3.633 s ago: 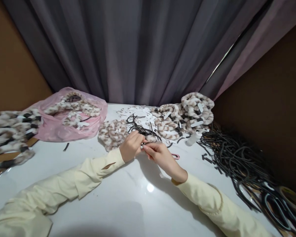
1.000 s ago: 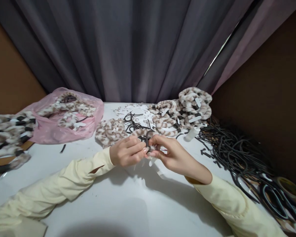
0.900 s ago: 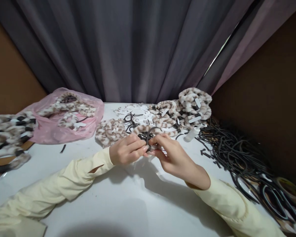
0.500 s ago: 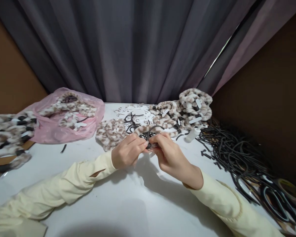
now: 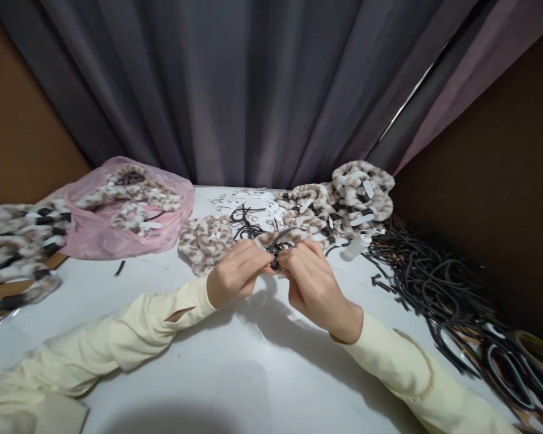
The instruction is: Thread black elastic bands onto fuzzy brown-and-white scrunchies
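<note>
My left hand [image 5: 238, 271] and my right hand [image 5: 317, 286] meet above the middle of the white table, fingertips nearly touching. Both are pinched on a thin black strip [image 5: 281, 236], which curves up and to the right from between the fingers. A brown and white fluffy band [image 5: 269, 237] lies just behind the fingertips; whether it is also gripped is hidden. The dark piece between the fingertips is too small to make out.
A pink plastic bag [image 5: 117, 246] with fluffy bands stands back left, more fluffy bands [image 5: 13, 241] beside it. Back right are a fluffy pile [image 5: 364, 184], a small white bottle [image 5: 355, 247] and a heap of black strips [image 5: 429, 283]. Scissors [image 5: 509, 374] lie far right.
The view has shifted slightly. The fingers of my right hand have closed further over the black strip, whose free end now lies lower and points more to the right.
</note>
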